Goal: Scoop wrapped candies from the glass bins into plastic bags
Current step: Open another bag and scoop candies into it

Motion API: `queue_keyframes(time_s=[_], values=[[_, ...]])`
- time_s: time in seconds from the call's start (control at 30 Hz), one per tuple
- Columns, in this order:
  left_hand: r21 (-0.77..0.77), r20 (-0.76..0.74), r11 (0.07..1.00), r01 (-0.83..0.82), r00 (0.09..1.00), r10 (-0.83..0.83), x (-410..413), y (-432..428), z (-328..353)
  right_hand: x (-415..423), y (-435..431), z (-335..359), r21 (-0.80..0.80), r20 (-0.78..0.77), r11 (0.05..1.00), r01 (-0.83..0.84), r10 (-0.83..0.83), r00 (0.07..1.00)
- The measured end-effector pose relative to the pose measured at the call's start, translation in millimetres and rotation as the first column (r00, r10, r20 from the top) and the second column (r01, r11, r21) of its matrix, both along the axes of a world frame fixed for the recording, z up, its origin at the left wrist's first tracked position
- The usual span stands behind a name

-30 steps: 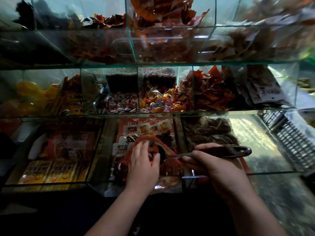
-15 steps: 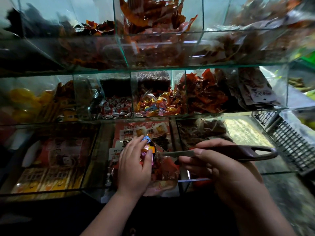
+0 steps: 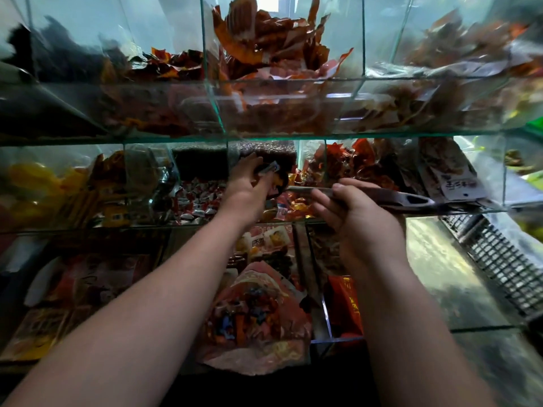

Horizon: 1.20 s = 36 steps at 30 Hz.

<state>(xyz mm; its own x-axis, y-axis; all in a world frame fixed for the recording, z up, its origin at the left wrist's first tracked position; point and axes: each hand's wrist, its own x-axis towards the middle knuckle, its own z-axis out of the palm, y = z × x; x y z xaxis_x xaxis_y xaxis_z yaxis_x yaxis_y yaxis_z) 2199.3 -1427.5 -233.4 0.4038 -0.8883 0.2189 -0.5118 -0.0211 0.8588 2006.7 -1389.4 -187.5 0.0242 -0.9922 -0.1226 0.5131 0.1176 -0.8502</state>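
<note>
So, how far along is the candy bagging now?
Done: the translucent pink plastic bag below already holds colourful wrapped candies. In hand: the right hand grips the dark-handled scoop; the left hand reaches into the middle glass bin. Left: probably more scoops into the bag.

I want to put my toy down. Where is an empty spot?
The lower-right glass floor looks bare, between the red packet and the wire basket. Elsewhere is crowded: the middle bins hold wrapped candies, the left hand and right hand with its scoop block them, and the plastic bag fills the lower middle.
</note>
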Motion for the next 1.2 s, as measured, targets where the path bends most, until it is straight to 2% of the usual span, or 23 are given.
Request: queue_keyframes(time_s=[0.03,0.07,0.13,0.2,0.27,0.3,0.4,0.47,0.6,0.63,0.67,0.7,0.73,0.77,0.8,0.83,0.87,0.9,0.93,0.97,1.0,1.1,1.2], values=[[-0.008,-0.049,1.0,-0.017,0.999,0.016,1,-1,0,8,-10,-4,-0.048,-0.091,0.999,0.018,-0.023,0.996],[-0.016,-0.087,1.0,-0.02,0.996,0.018,2,1,-2,14,-21,-10,-0.164,-0.269,0.986,0.018,-0.063,0.961],[-0.015,-0.131,1.0,-0.004,0.991,0.002,2,9,-8,21,-38,-19,-0.46,-0.632,0.873,-0.16,-0.196,0.75],[0.005,-0.132,1.0,0.006,0.991,-0.005,3,18,-17,22,-45,-23,-0.537,-0.784,0.733,-0.417,-0.251,0.568],[0.014,-0.145,1.0,0.009,0.989,-0.007,4,24,-23,19,-47,-25,-0.535,-0.837,0.652,-0.537,-0.32,0.444],[0.012,-0.162,1.0,0.015,0.987,-0.013,3,27,-26,15,-45,-25,-0.552,-0.833,0.621,-0.557,-0.369,0.413],[0.02,-0.196,1.0,0.013,0.981,-0.009,-1,35,-31,3,-29,-23,-0.65,-0.758,0.553,-0.521,-0.434,0.486],[0.02,-0.194,1.0,0.007,0.981,-0.003,-5,41,-31,-7,-14,-20,-0.69,-0.716,0.55,-0.471,-0.428,0.551],[-0.036,-0.087,0.999,-0.016,0.996,0.013,-10,56,-30,-32,36,-8,-0.757,-0.612,0.528,-0.384,-0.369,0.699],[-0.038,-0.085,0.999,-0.016,0.996,0.013,-12,62,-29,-36,44,-9,-0.763,-0.602,0.53,-0.371,-0.372,0.707],[-0.038,-0.088,0.999,-0.015,0.996,0.011,-15,69,-29,-38,48,-15,-0.742,-0.613,0.564,-0.361,-0.355,0.706],[-0.035,-0.089,0.999,-0.012,0.996,0.009,-18,76,-29,-38,47,-23,-0.671,-0.65,0.65,-0.357,-0.284,0.705],[-0.028,-0.085,1.0,-0.009,0.996,0.007,-21,84,-30,-36,46,-30,-0.504,-0.72,0.756,-0.418,-0.101,0.687],[-0.016,-0.078,1.0,-0.007,0.997,0.006,-23,94,-31,-44,53,-40,-0.326,-0.782,0.78,-0.534,0.096,0.616],[0.005,-0.06,1.0,-0.003,0.998,0.004,-24,105,-34,-49,56,-48,-0.204,-0.796,0.779,-0.593,0.22,0.564],[0.033,-0.033,0.999,0.002,0.999,-0.001,-25,118,-37,-53,64,-45,-0.167,-0.856,0.754,-0.635,0.209,0.473],[0.058,-0.002,0.998,0.004,1.0,-0.004,-23,131,-41,-62,75,-33,-0.255,-0.895,0.74,-0.622,0.063,0.442],[0.073,0.027,0.997,-0.005,1.0,0.003,-20,145,-46,-68,83,-18,-0.397,-0.833,0.736,-0.548,-0.039,0.551],[0.074,0.05,0.997,-0.03,0.998,0.027,-16,159,-51,-73,93,-3,-0.485,-0.789,0.715,-0.504,-0.11,0.604],[0.062,0.068,0.996,-0.069,0.996,0.065,-11,172,-54,-80,106,9,-0.488,-0.796,0.673,-0.555,-0.082,0.6],[0.047,0.1,0.993,-0.112,0.989,0.107,-6,183,-57,-82,113,15,-0.415,-0.826,0.67,-0.616,0.007,0.564],[0.02,0.23,0.979,-0.204,0.954,0.194,10,205,-60,-63,110,-13,-0.143,-0.928,0.692,-0.707,0.154,0.339],[0.078,0.163,0.974,-0.212,0.967,0.197,20,210,-63,-34,104,-51,-0.093,-0.936,0.712,-0.696,0.176,0.305]])
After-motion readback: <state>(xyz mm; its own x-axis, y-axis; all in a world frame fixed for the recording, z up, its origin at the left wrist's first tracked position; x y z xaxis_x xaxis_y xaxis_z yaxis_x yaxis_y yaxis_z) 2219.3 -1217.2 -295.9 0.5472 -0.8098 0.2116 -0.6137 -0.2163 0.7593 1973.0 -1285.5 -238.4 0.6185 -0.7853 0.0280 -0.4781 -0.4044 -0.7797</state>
